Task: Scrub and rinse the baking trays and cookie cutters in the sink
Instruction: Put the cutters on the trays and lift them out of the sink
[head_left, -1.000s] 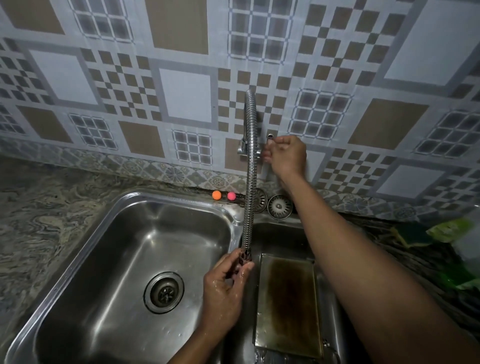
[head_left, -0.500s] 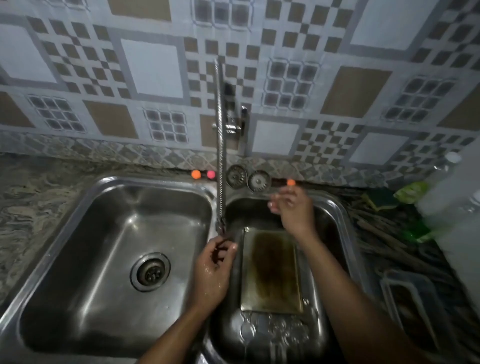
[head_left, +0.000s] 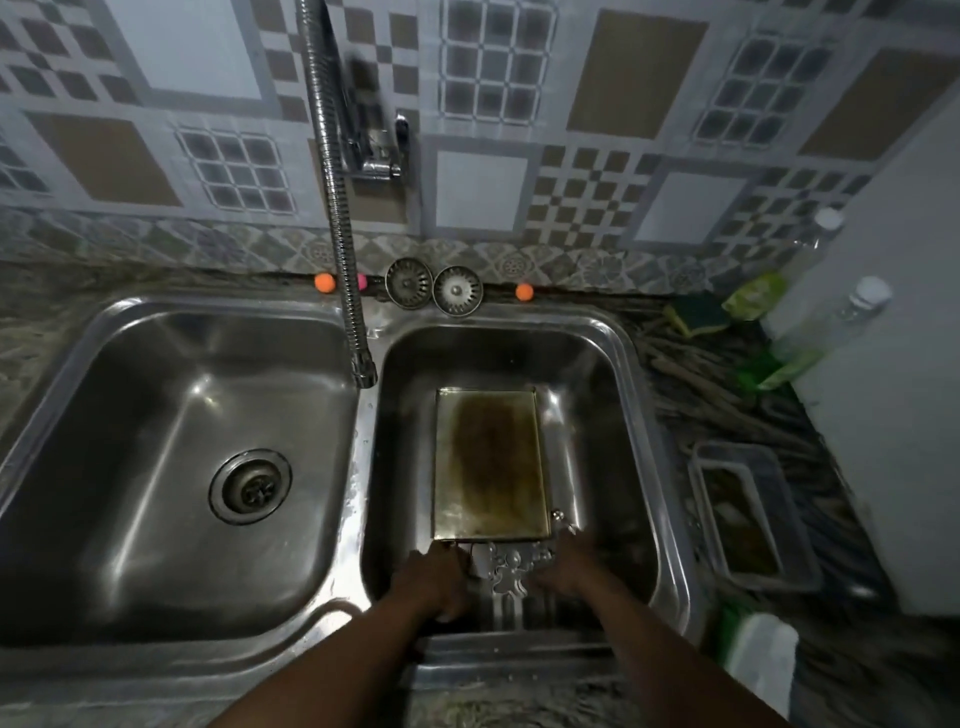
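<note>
Fingers (head_left: 451, 564): left hand (head_left: 431, 582), right hand (head_left: 571, 569) blurred, grip unclear | cookie cutters (head_left: 506, 569) between | baking tray (head_left: 491, 462) just beyond

Two forearms, entering frame at 6 o'clock, bare along all of their visible length. Left hand (head_left: 434, 584) at 7 o'clock, right hand (head_left: 571, 569) at 5 o'clock: both bare. Light dim, hands motion-blurred; finger detail unreadable.

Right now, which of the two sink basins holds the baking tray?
The right basin: the stained baking tray lies flat in it. The left basin shows only its drain.
</note>
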